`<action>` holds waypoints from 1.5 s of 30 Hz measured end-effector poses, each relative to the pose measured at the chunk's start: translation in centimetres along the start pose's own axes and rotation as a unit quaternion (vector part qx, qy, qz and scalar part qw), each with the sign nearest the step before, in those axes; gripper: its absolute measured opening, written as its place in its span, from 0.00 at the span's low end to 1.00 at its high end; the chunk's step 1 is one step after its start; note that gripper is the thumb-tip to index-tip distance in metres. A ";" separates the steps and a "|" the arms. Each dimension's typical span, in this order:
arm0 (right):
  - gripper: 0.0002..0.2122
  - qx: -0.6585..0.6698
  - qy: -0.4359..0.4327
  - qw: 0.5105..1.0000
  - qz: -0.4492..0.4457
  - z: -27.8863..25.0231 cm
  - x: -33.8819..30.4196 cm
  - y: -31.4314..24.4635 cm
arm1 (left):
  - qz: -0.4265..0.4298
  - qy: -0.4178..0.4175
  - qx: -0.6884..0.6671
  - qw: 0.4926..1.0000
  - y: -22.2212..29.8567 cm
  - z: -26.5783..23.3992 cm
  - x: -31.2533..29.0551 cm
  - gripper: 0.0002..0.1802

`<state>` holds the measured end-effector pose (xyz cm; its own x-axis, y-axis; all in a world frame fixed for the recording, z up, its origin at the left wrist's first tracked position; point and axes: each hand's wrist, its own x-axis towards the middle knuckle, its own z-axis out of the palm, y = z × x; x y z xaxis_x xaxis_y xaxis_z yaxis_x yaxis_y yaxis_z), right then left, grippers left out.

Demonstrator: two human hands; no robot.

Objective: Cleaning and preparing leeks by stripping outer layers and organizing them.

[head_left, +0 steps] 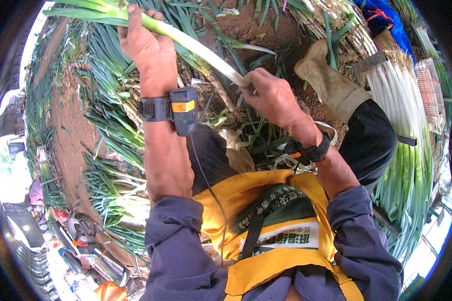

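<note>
A long green onion (pixel 198 48) stretches between my two hands, its white stalk slanting down to the right. Around its green upper part, the fingers of my left hand (pixel 146 42) are wrapped. My right hand (pixel 270 95) pinches the white root end; the fingertips and roots are partly hidden by the hand. Below the stalk, more untrimmed green onions with roots (pixel 216 85) lie on the soil. Loose leaves and peeled scraps are scattered beneath my right hand.
Piles of green onions (pixel 110 125) lie to the left on brown soil (pixel 75 135). At the right, cleaned white-stalked onions (pixel 394 95) rest in a metal frame (pixel 370 64) beside my boot (pixel 331 80). A plastic crate (pixel 429 95) and a blue bag (pixel 386 20) stand farther right.
</note>
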<state>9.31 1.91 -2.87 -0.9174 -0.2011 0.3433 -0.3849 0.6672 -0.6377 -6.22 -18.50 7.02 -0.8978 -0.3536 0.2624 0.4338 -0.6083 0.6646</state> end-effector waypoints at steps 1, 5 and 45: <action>0.10 0.000 0.000 1.000 -0.001 0.0 -0.1 -0.5 | 0.001 0.000 0.000 1.000 -0.1 -0.1 -0.1 0.10; 0.12 -0.084 -0.034 0.972 -0.217 0.6 -1.8 -1.6 | 0.030 0.029 0.030 0.999 -0.5 -0.6 0.0 0.14; 0.12 0.687 0.155 0.689 0.171 -3.5 11.8 -0.8 | -0.280 -0.073 -0.147 0.946 -6.0 4.7 -10.0 0.18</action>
<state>-0.86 1.55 4.13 -0.9945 0.1043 0.0065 -0.0795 -0.7144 -0.6952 -0.15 -7.95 3.75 -0.9846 0.1711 0.0361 -0.1291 -0.8502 0.5103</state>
